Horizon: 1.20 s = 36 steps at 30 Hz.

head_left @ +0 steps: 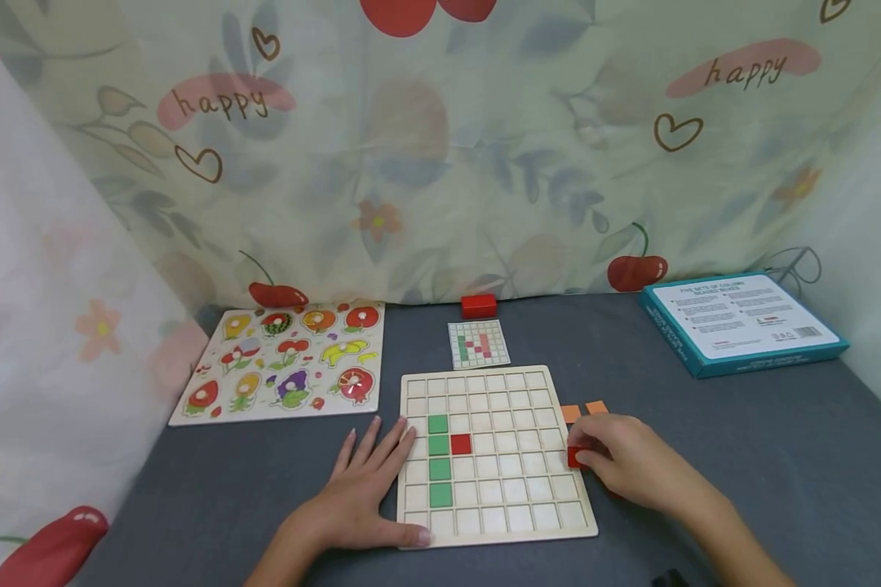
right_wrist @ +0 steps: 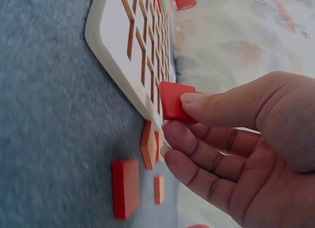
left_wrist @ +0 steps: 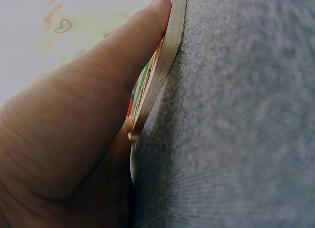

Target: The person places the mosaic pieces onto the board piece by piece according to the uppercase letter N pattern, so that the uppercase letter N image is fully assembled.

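Note:
A wooden grid board (head_left: pixel 493 522) lies on the dark cloth. In one column of it sit several green tiles (head_left: pixel 440 494), with a red tile (head_left: pixel 460 444) beside them. My left hand (head_left: pixel 352 501) rests at the board's left edge, fingers spread and straight, thumb at the near corner. Between thumb and fingers, my right hand (head_left: pixel 635 461) pinches a red square tile (right_wrist: pixel 173 101) at the board's right edge. Below that hand, in the right wrist view, another red tile (right_wrist: pixel 125 189) and several orange tiles (right_wrist: pixel 148 145) lie on the cloth.
Behind the board lies a small pattern card (head_left: pixel 479 344), with a red block (head_left: pixel 479 306) beyond it. A fruit puzzle board (head_left: pixel 279 359) is at the left, a teal box (head_left: pixel 741 322) at the back right. A patterned curtain (head_left: pixel 440 163) hangs behind.

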### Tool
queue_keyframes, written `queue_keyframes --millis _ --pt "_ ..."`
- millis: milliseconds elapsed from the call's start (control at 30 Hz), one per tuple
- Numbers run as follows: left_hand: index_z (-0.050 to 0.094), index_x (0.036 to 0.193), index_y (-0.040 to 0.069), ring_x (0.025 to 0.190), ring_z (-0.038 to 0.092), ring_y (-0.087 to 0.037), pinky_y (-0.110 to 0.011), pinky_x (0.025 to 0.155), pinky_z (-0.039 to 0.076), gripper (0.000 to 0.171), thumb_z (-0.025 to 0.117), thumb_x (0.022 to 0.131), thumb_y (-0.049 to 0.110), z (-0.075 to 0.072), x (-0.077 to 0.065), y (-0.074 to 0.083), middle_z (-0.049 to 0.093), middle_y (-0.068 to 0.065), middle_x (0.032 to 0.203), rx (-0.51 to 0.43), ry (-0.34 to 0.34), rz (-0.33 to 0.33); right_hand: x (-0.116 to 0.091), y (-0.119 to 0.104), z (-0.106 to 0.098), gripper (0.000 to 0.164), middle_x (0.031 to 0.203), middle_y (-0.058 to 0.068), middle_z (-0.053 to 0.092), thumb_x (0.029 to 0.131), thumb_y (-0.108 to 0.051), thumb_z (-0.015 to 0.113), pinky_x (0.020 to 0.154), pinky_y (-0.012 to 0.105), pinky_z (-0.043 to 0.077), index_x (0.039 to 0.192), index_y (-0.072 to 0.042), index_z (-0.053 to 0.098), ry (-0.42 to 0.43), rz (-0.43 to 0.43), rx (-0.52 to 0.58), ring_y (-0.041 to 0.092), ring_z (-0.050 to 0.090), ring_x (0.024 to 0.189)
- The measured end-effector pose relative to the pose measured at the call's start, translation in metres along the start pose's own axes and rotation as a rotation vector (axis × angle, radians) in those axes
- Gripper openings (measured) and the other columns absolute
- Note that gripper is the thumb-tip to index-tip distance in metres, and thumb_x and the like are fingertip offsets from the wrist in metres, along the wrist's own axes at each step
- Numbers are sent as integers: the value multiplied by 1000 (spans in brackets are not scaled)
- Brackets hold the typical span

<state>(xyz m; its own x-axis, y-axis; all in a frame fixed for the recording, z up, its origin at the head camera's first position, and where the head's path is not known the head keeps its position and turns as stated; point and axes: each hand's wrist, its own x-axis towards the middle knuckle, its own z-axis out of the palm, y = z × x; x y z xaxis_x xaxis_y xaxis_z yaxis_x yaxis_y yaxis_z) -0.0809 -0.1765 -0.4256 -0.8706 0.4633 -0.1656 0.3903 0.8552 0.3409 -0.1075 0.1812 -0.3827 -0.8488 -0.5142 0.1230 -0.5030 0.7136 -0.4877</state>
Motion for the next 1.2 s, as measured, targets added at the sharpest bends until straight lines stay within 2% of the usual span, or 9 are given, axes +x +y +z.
queue_keyframes --millis 333,633,900,1200 --pt "0 146 30 134 -12 -25 -56 100 -5 111 48 61 82 -2 -1 0 -7 9 150 -3 4 16 15 -10 15 20 75 -15 53 78 -4 67 61 22 44 81 -23 61 21 -58 -5 2 47 68" --pt "0 146 29 134 -12 -25 -56 100 -5 110 48 62 82 -2 -1 0 -7 9 150 -1 1 16 33 -32 25 17 79 -12 54 80 -3 65 64 23 44 85 -19 63 -25 -97 18 3 48 70" --pt "0 146 29 134 -11 -25 -56 100 -5 111 47 61 83 -2 -1 0 -6 8 150 6 4 14 53 -52 36 15 77 -12 56 80 -5 64 64 23 45 84 -20 65 -48 -121 17 4 48 69" --pt "-1 145 31 134 -12 -24 -56 100 -5 111 45 59 85 0 0 0 -6 10 150 15 13 2 62 -58 47 16 73 -13 55 80 -4 63 61 22 43 80 -20 64 -58 -140 26 4 47 65"
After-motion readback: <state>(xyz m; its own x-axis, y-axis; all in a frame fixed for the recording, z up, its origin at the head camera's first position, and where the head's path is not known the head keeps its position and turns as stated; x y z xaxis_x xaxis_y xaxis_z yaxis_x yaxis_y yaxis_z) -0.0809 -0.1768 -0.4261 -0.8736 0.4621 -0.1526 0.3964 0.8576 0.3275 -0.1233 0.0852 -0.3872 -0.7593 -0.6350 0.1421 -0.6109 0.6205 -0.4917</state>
